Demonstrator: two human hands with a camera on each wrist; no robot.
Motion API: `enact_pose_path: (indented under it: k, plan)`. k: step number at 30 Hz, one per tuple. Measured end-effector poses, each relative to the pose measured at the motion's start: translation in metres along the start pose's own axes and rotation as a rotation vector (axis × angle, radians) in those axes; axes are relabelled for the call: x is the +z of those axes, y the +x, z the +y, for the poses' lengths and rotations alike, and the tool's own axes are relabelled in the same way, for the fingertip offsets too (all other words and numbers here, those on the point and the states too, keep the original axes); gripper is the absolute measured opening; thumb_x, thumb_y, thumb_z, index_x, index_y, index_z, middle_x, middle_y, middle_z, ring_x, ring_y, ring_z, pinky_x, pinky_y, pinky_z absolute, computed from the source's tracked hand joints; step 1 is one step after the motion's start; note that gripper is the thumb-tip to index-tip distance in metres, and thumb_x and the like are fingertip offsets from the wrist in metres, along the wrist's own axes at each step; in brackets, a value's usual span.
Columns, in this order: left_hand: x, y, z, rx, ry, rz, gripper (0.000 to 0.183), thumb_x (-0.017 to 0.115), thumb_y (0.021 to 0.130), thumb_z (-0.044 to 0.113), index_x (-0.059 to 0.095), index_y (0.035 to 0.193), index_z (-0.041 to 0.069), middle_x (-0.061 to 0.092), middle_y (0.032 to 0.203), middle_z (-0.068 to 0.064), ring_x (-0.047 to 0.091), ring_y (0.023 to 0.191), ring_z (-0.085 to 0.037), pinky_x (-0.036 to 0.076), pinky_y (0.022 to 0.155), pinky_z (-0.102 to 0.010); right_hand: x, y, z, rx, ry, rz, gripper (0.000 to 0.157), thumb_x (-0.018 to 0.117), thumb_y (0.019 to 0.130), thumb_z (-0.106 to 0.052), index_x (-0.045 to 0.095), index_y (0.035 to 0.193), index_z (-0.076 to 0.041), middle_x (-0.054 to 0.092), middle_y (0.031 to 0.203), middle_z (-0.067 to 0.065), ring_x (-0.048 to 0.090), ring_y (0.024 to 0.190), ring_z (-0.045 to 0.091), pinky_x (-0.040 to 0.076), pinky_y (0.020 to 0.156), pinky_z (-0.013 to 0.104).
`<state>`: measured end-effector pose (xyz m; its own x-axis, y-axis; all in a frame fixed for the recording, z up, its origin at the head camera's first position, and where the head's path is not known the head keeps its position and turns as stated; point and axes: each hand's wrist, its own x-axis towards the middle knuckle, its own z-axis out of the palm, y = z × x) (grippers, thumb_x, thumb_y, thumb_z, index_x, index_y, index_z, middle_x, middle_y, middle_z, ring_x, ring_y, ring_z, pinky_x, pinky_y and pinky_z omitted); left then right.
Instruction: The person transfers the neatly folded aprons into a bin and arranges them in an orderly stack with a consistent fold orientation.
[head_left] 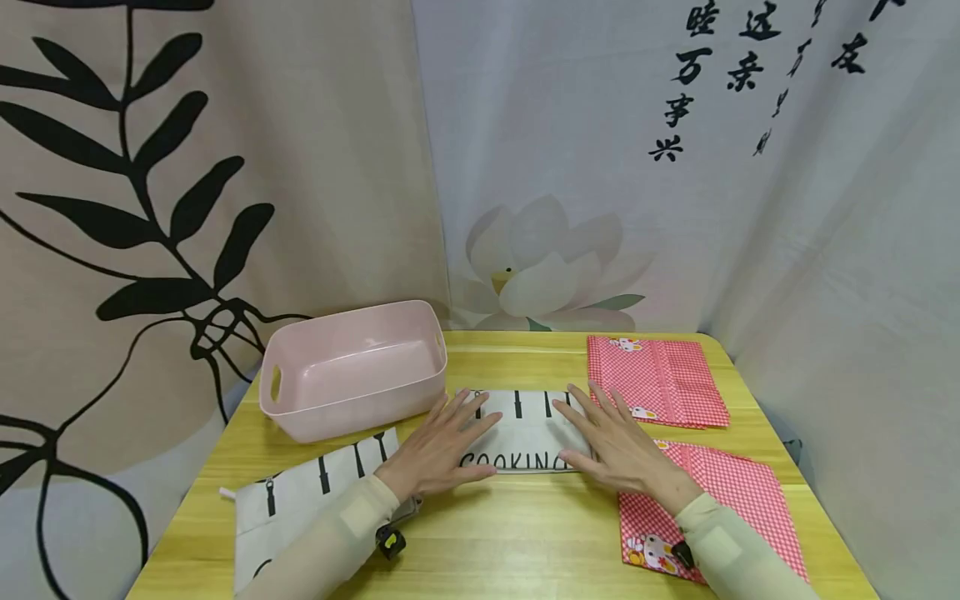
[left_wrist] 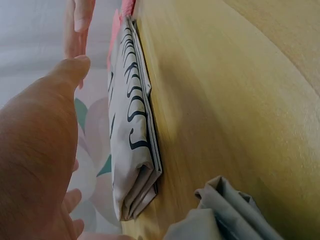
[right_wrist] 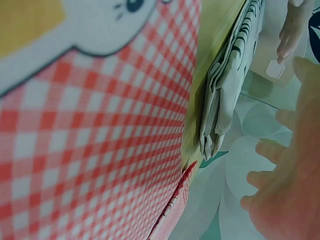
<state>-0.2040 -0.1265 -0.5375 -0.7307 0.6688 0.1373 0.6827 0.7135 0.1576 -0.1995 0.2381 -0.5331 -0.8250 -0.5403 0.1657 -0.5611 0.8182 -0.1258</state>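
Note:
A folded white cloth (head_left: 517,429) printed with black utensil shapes and the lettering "COOKING" lies flat mid-table. My left hand (head_left: 446,442) is spread over its left end, and my right hand (head_left: 618,442) over its right end. Both hands have straight fingers and hold nothing. In the left wrist view a gap shows between the left hand (left_wrist: 45,135) and the layered cloth (left_wrist: 132,130). The right wrist view likewise has the right hand (right_wrist: 285,170) apart from the cloth's folded end (right_wrist: 220,105). A second white cloth (head_left: 300,500) lies under my left forearm, partly hidden.
A pink plastic basket (head_left: 352,408) with handle holes stands at the back left. Two folded red-checked cloths lie on the right, the far one (head_left: 660,379) near the back edge and the near one (head_left: 742,500) under my right forearm. Printed curtains hang behind the wooden table (head_left: 525,542).

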Motion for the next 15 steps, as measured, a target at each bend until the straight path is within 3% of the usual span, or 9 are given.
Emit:
enact_pose_path:
  k: [7,15]
  plan:
    - [0.005,0.003,-0.003,-0.034,-0.041,-0.006,0.082,0.062,0.109,0.068,0.042,0.176,0.026,0.031,0.187,-0.017,0.024,0.174,-0.049,0.022,0.14,-0.074,0.003,0.002,0.005,0.014,0.027,-0.007,0.085,0.066,0.107,-0.063,0.038,0.178,-0.025,0.03,0.187,0.017,0.021,0.175,0.05,0.022,0.139,0.077]
    - [0.007,0.007,-0.008,-0.09,-0.115,-0.063,0.083,0.06,0.11,0.068,0.04,0.177,0.024,0.028,0.188,-0.018,0.023,0.174,-0.052,0.019,0.142,-0.073,0.008,0.006,0.012,0.056,0.08,-0.034,0.086,0.064,0.108,-0.064,0.035,0.179,-0.026,0.033,0.186,0.02,0.025,0.173,0.052,0.022,0.139,0.076]
